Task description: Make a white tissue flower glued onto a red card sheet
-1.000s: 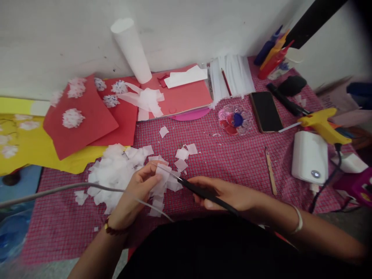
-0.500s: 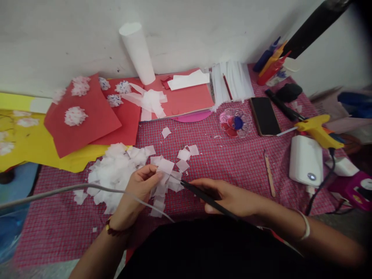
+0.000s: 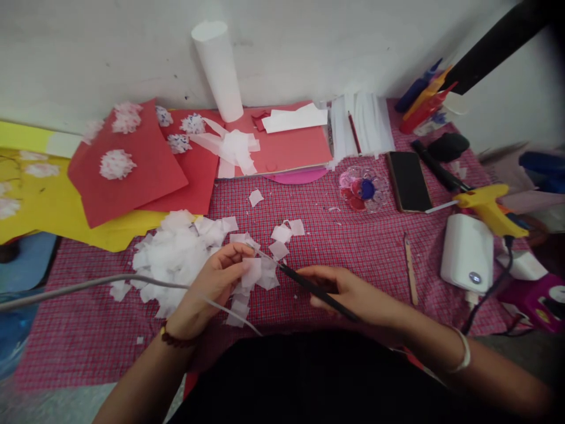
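Between the thumb and fingers of my left hand [image 3: 216,277] is a thin white paper piece [image 3: 252,273]. My right hand [image 3: 348,291] grips black-handled scissors [image 3: 315,290], seen nearly edge-on. Their thin metal blades point left and reach the fingertips of my left hand, along the upper edge of the paper. Under and beside the paper lie more loose squares [image 3: 238,312] on the checked cloth. A large heap of white paper squares [image 3: 170,256] rests to the left, partly behind my left hand.
White paper strips [image 3: 368,126] and a pencil lie at the back. Red sheets [image 3: 132,171] with paper pompoms are at left. On the right are a phone [image 3: 409,181], a yellow glue gun [image 3: 488,203] and a power bank [image 3: 468,253]. A grey cable [image 3: 110,280] crosses my left wrist.
The paper in my left hand has swung from above the blades to below them. The blade tips now lie closer to my left fingertips. The whole view has shifted slightly.
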`<state>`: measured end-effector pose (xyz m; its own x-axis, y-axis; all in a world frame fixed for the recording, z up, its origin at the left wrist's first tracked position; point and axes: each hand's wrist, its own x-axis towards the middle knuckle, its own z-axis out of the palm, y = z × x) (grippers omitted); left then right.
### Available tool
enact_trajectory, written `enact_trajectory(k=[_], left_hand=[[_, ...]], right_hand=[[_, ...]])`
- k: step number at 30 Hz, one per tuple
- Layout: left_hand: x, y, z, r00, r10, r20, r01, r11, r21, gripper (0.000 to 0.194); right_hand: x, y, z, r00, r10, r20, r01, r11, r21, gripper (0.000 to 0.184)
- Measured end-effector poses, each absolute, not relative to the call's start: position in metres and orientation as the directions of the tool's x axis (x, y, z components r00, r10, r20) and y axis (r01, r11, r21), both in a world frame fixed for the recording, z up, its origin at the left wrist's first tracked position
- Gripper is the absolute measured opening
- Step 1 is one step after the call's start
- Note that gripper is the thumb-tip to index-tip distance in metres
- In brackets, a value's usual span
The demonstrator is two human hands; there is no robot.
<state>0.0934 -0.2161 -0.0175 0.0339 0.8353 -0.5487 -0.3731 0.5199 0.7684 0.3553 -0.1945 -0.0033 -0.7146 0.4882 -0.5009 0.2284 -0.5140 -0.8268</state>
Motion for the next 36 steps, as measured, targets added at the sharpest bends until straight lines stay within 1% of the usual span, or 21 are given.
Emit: enact_trajectory(k=[3,6,10,13,17,22,28,36], left_hand=[[0.093,-0.216,-0.017,0.064,0.861,-0.505,-0.405,0.485,0.775,0.033],[0.088,-0.214,-0.016,0.030,0.877,-0.479,-0.395,0.451,0.800,0.035],[0.075,-0.204,-0.011,-0.005,0.894,-0.448,-0.329,0.422,0.845,0.033],[0.066,-0.191,-0.004,0.005,0.909,-0.417,-0.226,0.407,0.885,0.033],[0.064,-0.173,0.001,0.077,0.917,-0.391,-0.113,0.398,0.910,0.030],[0.069,-0.162,0.001,0.133,0.908,-0.397,-0.044,0.405,0.913,0.023],[0.072,-0.162,-0.003,0.153,0.894,-0.421,-0.037,0.431,0.902,0.020],[0.078,-0.161,-0.003,0.196,0.898,-0.394,-0.040,0.409,0.912,0.019]], right_hand=[[0.362,-0.191,-0.005,-0.753,0.478,-0.452,0.206,-0.481,-0.852,0.059],[0.373,-0.188,-0.003,-0.785,0.447,-0.428,0.236,-0.423,-0.875,0.068],[0.382,-0.180,0.002,-0.797,0.385,-0.466,0.317,-0.389,-0.865,0.071],[0.381,-0.170,0.005,-0.799,0.371,-0.474,0.373,-0.312,-0.874,0.074],[0.371,-0.155,0.006,-0.817,0.365,-0.446,0.383,-0.234,-0.893,0.072],[0.366,-0.143,0.004,-0.828,0.330,-0.453,0.390,-0.241,-0.889,0.069],[0.363,-0.137,0.001,-0.839,0.324,-0.438,0.361,-0.270,-0.892,0.063],[0.359,-0.135,0.000,-0.827,0.308,-0.470,0.398,-0.270,-0.877,0.060]])
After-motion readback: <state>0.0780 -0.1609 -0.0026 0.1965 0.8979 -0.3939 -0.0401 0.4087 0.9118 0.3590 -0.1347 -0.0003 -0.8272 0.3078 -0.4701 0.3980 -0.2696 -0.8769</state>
